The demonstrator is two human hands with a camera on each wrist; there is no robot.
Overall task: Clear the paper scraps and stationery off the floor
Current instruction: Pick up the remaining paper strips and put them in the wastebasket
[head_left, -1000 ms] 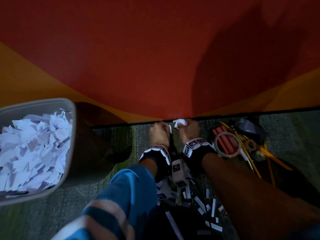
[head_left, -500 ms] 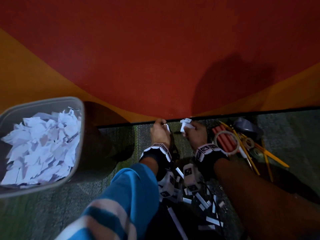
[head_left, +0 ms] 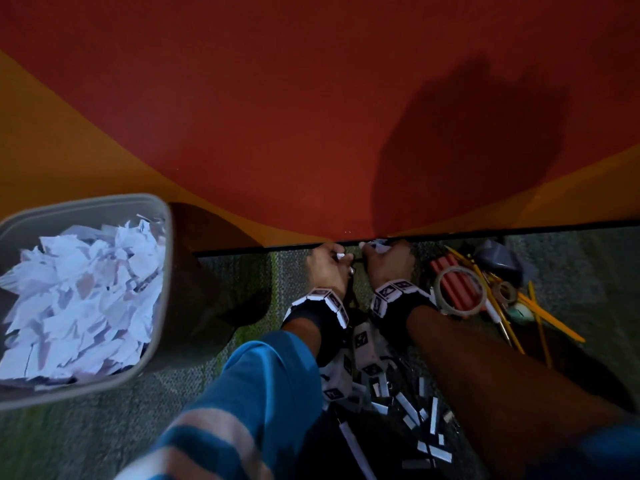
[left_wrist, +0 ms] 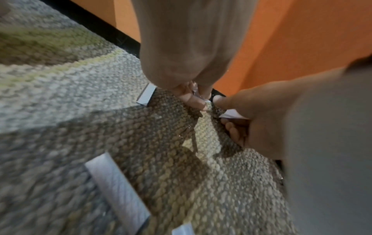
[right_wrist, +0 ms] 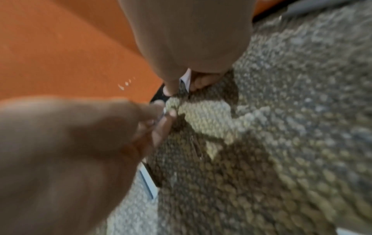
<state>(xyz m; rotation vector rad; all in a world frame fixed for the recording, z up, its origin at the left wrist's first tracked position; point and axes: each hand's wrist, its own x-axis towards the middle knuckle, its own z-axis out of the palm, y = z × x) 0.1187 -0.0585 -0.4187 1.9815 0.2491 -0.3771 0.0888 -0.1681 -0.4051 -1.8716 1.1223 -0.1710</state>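
Now the scraps (head_left: 408, 408) are thin, light and bendy, so I would pinch each by an edge. My right hand (head_left: 388, 263) holds a small wad against the wall; my left hand (head_left: 327, 265) pinches 1 bit. More lie on the carpet (left_wrist: 60, 98), near the bin (head_left: 162, 271).
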